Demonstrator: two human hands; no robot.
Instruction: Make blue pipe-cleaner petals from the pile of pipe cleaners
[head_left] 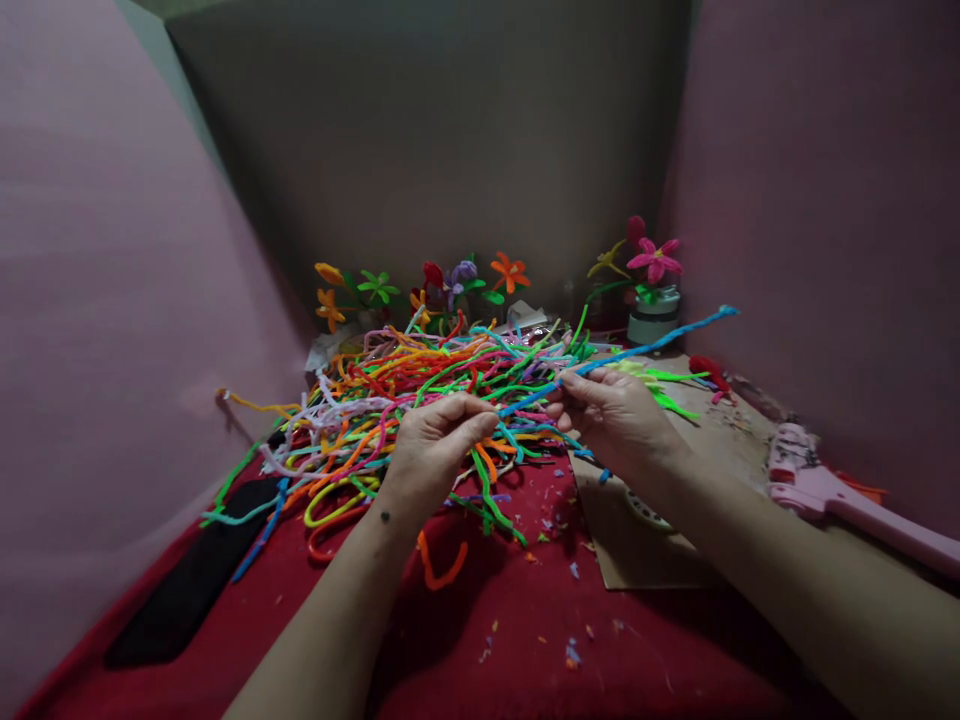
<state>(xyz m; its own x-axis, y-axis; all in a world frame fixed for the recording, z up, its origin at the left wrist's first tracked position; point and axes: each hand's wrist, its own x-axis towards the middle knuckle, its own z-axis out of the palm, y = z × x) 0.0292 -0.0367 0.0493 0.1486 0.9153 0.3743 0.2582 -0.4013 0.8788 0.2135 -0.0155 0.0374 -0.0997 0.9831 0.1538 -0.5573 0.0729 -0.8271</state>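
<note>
A blue pipe cleaner [652, 345] stretches between my two hands, slanting up to the right with its far end bent into a small knob. My left hand [444, 440] pinches its lower left end between thumb and forefinger. Farther along its length, my right hand [619, 415] grips it with thumb and fingers closed, and the long free part sticks out beyond. Both hands are held in the air in front of a large tangled heap of coloured pipe cleaners [420, 375]. A curled orange pipe cleaner [442, 578] lies on the cloth below my left hand.
Pipe-cleaner flowers stand behind the heap, a pink one [656, 260] near a jar [654, 318]. A pink glue gun [847, 505] and a cardboard sheet [630, 565] lie at right. A black flat object [191, 580] rests left on the red cloth [540, 660]. Pink walls flank both sides.
</note>
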